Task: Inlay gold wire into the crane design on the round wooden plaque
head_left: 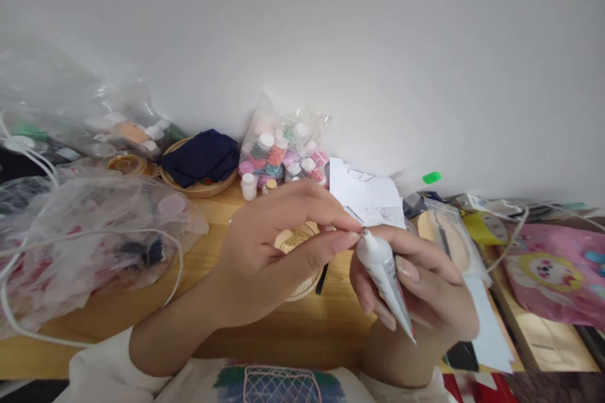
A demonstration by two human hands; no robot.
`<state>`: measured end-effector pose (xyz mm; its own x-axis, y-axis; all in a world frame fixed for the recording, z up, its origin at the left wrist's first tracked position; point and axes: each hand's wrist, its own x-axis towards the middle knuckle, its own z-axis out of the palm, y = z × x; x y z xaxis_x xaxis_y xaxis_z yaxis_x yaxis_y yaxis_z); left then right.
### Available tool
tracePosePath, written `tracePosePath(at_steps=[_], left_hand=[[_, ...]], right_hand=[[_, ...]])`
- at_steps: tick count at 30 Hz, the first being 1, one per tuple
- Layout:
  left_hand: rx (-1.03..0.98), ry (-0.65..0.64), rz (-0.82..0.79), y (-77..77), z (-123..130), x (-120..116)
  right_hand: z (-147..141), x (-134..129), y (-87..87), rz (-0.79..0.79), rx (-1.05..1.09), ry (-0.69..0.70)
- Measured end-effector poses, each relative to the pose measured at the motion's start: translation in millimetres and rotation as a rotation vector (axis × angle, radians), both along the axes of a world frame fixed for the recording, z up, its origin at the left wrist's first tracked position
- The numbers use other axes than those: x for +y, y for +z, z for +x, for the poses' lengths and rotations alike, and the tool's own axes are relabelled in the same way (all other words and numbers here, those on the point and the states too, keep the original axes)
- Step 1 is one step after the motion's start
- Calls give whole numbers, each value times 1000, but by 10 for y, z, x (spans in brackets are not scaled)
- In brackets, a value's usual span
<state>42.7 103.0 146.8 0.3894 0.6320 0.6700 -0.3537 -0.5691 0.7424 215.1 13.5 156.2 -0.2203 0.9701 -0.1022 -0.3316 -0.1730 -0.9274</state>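
Observation:
My right hand (420,283) holds a white squeeze tube (382,271), its narrow nozzle pointing up and toward the left. The fingertips of my left hand (278,245) are pinched together right at the nozzle tip; a thin dark sliver shows there, too small to make out. Behind and below my left hand, partly hidden by it, a round wooden piece with a golden pattern (297,239) lies on the wooden table (283,334). A black stick-like item (322,279) lies beside its right edge.
Clear plastic bags (94,233) and a white cable cover the left side. At the back are a dark blue cloth (203,156), a bag of small jars (283,151), a white bottle (248,187) and white paper (363,192). A pink pouch (558,271) sits far right.

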Motion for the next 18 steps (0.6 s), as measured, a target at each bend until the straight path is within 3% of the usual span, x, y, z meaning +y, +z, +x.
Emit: tracePosePath(at_steps=[12,18], left_hand=[[26,65,42,17,-28,5],[206,271,227,32,-70,-28]], right_hand=[[7,1,2,7,75,78],[5,30,61,-86,84,67]])
